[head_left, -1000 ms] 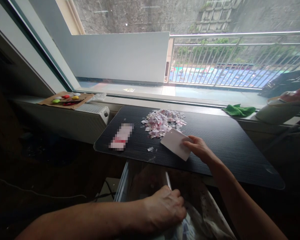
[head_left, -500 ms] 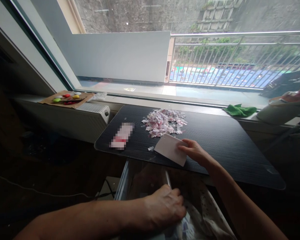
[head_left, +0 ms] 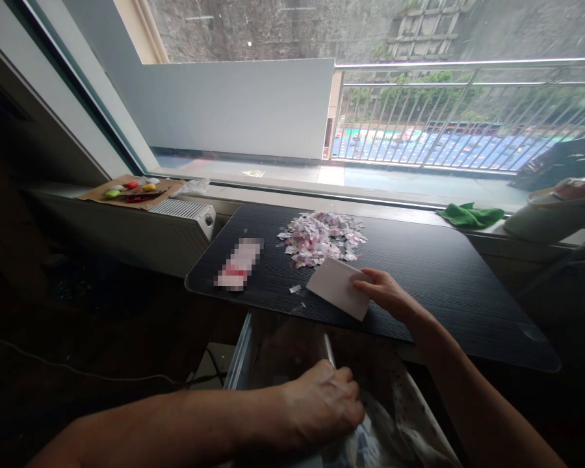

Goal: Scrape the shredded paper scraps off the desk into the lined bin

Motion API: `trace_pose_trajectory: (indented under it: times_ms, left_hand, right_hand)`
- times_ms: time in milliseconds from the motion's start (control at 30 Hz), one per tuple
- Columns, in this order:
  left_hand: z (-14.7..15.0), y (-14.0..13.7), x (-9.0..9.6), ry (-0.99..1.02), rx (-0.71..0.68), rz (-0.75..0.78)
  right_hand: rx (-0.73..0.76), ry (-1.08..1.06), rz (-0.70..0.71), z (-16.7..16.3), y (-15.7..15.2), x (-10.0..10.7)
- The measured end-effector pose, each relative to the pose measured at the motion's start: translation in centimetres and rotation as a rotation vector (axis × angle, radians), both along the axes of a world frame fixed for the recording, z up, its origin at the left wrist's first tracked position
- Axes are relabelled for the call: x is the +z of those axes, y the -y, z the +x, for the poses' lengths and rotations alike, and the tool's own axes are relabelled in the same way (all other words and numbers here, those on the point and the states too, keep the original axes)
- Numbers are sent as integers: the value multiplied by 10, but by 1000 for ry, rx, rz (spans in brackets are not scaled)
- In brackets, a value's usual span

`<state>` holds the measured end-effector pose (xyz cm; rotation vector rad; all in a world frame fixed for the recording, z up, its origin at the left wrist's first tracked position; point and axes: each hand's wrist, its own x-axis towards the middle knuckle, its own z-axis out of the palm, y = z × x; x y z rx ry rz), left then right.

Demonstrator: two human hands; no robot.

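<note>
Card (head_left: pixel 335 286) has shifted slightly right and far. Slip (head_left: pixel 238 265) lies left on the counter (head_left: pixel 419 266). Left hand (head_left: pixel 324 400), near: fingers curled at a clear bin (head_left: pixel 240 354); hold cannot be told. Scraps (head_left: pixel 316 237) sit far; card just near of them, clamped in the right hand's (head_left: pixel 385 290) fingers.

The black table (head_left: pixel 448 279), round-cornered, carries a heap of pale scraps (head_left: pixel 316 239) near its far edge, a pixelated pink strip (head_left: pixel 238 265) at left, and loose bits (head_left: pixel 295 288) toward the front.
</note>
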<state>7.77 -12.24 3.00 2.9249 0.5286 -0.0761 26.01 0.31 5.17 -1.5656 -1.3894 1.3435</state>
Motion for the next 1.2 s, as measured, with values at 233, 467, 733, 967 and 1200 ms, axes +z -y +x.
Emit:
trace_pose_trajectory:
  times_ms: [233,467,733,967,1200]
  left_hand:
    - [-1,0,-2,5,-1,-9]
    - [0,0,3,-5,2,-38]
    - [-1,0,1,19,3,-18]
    - [0,-1,0,1,-9,-36]
    - [0,-1,0,20,-11,-16]
  right_hand:
    - [22,10,-2,3,7,5]
    - [134,-39,-66,-11,13,3]
    - [96,-23,-36,-11,12,1]
    - [137,-47,-38,-17,14,2]
    - [5,-44,-19,-22,-5,-2]
